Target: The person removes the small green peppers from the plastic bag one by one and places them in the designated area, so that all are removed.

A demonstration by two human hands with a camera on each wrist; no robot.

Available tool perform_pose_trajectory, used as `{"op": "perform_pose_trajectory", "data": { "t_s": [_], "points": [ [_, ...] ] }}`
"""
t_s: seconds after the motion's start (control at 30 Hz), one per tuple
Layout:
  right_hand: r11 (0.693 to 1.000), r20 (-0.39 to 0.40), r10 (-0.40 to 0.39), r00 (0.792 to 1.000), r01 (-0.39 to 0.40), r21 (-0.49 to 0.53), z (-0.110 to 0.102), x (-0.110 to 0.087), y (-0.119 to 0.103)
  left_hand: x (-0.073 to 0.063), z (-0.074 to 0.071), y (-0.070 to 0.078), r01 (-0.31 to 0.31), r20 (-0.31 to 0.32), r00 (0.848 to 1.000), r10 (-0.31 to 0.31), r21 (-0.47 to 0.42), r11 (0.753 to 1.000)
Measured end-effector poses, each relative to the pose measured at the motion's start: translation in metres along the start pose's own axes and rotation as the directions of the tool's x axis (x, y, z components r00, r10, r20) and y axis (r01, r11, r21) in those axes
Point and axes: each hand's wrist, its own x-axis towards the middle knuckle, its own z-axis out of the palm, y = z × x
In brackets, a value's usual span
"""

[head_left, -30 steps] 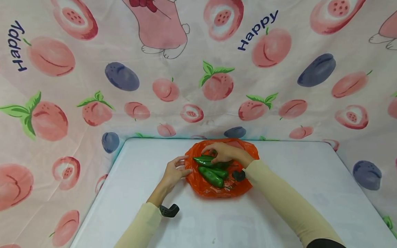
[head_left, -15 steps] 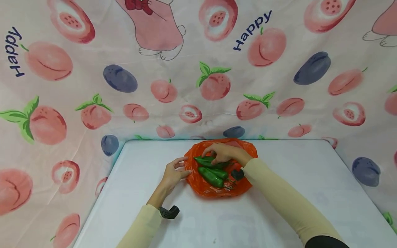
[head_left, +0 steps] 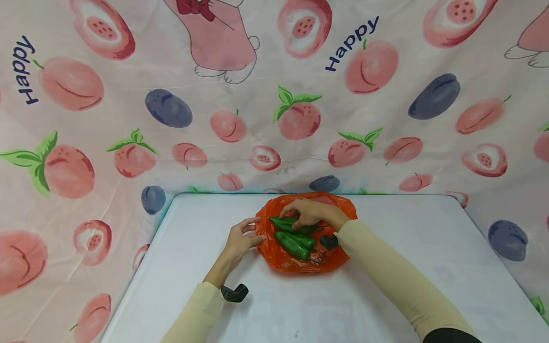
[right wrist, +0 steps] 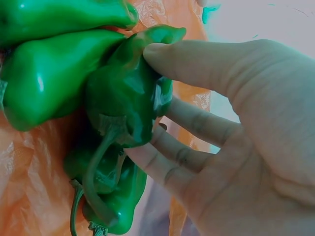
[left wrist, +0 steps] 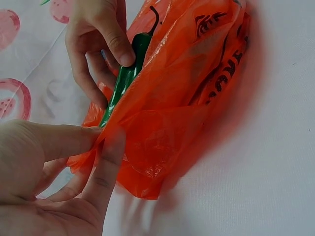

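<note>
An orange-red plastic bag point(head_left: 274, 259) lies spread on the table, holding several green peppers point(head_left: 292, 245). My left hand point(head_left: 239, 242) is at the bag's left side; in the left wrist view, its thumb and fingers pinch the bag's edge point(left wrist: 115, 135). Reaching in from the right, my right hand point(head_left: 306, 211) grips a long green pepper point(head_left: 281, 224) at the back of the pile. The right wrist view has the thumb on top of this pepper point(right wrist: 123, 88) and fingers along its side, its stem curving downward. More peppers point(right wrist: 54, 73) lie beside it.
The white table point(head_left: 407, 247) extends around the bag on both sides and in front. A fruit-print cloth point(head_left: 257, 105) hangs behind the table's back edge. Each wrist carries a small black device point(head_left: 234, 293).
</note>
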Motion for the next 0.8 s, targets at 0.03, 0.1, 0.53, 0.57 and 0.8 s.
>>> {"op": "perform_pose_trajectory", "data": {
  "t_s": [0.03, 0.1, 0.53, 0.57, 0.8],
  "points": [
    [1.0, -0.002, -0.002, 1.0, 0.002, 0.004, 0.0, 0.0, 0.0, 0.0, 0.0, 0.0, 0.001, -0.002, 1.0, -0.001, 0.002, 1.0],
    [1.0, -0.008, -0.003, 1.0, 0.003, 0.008, 0.0, -0.001, 0.0, 0.0, 0.0, 0.0, 0.002, -0.006, 1.0, -0.002, 0.004, 1.0],
    [0.999, -0.078, -0.031, 0.996, 0.03, -0.013, -0.007, -0.009, 0.004, 0.001, -0.002, 0.0, -0.013, 0.003, 1.0, 0.013, 0.001, 1.0],
    [0.999, -0.088, -0.039, 0.995, 0.037, -0.016, -0.008, -0.011, 0.003, 0.002, -0.002, 0.0, -0.014, 0.005, 1.0, 0.014, 0.005, 1.0],
    [0.995, -0.153, -0.095, 0.984, 0.089, -0.046, -0.014, -0.024, 0.002, 0.002, -0.003, 0.001, -0.01, -0.004, 1.0, 0.01, 0.018, 1.0]
  ]
}}
